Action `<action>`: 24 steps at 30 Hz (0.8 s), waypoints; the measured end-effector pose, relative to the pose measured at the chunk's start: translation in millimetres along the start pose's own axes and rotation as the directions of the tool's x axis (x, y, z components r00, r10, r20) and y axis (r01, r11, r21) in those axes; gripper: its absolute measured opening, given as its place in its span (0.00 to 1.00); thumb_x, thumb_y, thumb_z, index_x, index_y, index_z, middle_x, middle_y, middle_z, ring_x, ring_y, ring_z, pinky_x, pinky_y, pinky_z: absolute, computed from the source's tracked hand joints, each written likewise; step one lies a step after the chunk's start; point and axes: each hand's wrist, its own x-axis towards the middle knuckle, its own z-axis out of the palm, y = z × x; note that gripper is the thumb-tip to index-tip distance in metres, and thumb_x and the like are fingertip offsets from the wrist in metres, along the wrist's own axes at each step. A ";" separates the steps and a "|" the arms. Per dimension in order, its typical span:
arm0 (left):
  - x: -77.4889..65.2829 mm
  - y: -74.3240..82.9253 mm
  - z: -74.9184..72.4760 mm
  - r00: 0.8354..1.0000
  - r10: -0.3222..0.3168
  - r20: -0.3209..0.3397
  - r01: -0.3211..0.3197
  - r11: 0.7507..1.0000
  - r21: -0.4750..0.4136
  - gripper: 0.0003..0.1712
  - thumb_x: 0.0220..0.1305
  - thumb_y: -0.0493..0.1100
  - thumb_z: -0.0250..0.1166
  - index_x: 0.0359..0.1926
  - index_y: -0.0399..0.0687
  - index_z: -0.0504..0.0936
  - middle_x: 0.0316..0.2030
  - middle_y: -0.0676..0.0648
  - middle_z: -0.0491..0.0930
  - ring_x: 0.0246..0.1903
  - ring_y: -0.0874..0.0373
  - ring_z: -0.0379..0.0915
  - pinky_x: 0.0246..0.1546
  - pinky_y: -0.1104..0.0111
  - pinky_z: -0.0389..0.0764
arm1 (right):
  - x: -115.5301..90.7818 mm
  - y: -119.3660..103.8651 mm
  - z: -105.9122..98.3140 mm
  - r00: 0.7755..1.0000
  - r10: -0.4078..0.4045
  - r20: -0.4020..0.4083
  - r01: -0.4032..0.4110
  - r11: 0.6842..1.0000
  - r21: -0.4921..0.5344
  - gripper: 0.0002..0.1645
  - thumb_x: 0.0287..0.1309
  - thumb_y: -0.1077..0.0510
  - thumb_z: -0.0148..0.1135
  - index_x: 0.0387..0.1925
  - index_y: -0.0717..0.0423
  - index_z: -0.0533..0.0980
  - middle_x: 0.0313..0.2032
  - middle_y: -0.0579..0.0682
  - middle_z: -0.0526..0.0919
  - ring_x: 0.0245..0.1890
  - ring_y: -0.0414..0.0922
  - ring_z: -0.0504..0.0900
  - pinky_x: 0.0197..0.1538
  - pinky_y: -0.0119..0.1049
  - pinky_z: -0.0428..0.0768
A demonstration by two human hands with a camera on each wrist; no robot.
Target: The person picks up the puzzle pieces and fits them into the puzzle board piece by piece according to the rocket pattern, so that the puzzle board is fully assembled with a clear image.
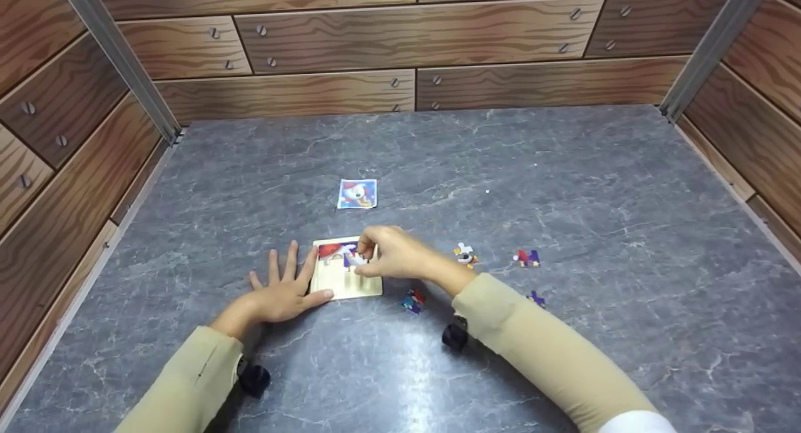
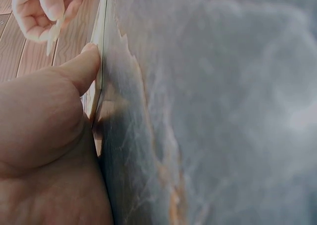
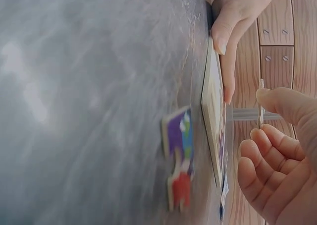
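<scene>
A pale wooden puzzle board [image 1: 338,288] lies on the grey table, its upper part filled with red, white and purple pieces. My left hand [image 1: 281,298] is spread flat on the table at the board's left side, with thumb and index finger against its edge. Over the board, my right hand [image 1: 400,256] pinches a thin jigsaw piece [image 3: 261,106] between thumb and fingertips. In the right wrist view that piece is held edge-on, raised off the board. Just right of the board lies a loose blue, red and purple jigsaw piece [image 1: 413,300].
Farther right lie a white and yellow piece [image 1: 464,255], a red and purple piece [image 1: 527,258] and a purple piece [image 1: 536,298] partly behind the right sleeve. A small picture card [image 1: 357,194] lies beyond the board. Wood-patterned walls [image 1: 413,42] enclose the table.
</scene>
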 end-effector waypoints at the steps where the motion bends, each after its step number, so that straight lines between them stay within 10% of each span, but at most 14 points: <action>1: 0.1 0.0 -0.1 1.000 0.001 0.000 -0.001 1.000 0.000 0.54 0.61 0.73 0.44 0.73 0.51 0.29 0.68 0.35 0.15 0.61 0.32 0.05 0.47 0.29 0.19 | 1.7 -1.0 1.6 1.000 -0.001 0.002 0.001 1.000 0.002 0.14 0.44 0.56 0.71 0.31 0.58 0.76 0.28 0.45 0.79 0.26 0.37 0.74 0.33 0.29 0.74; 24: 0.6 -2.0 -0.1 1.000 0.028 -0.007 -0.028 1.000 -0.001 0.55 0.60 0.72 0.47 0.72 0.50 0.29 0.68 0.34 0.16 0.61 0.32 0.05 0.46 0.29 0.20 | 29.9 -4.0 28.2 0.997 0.045 0.059 -0.043 0.999 -0.031 0.14 0.43 0.60 0.71 0.30 0.61 0.76 0.24 0.44 0.75 0.25 0.37 0.72 0.31 0.27 0.72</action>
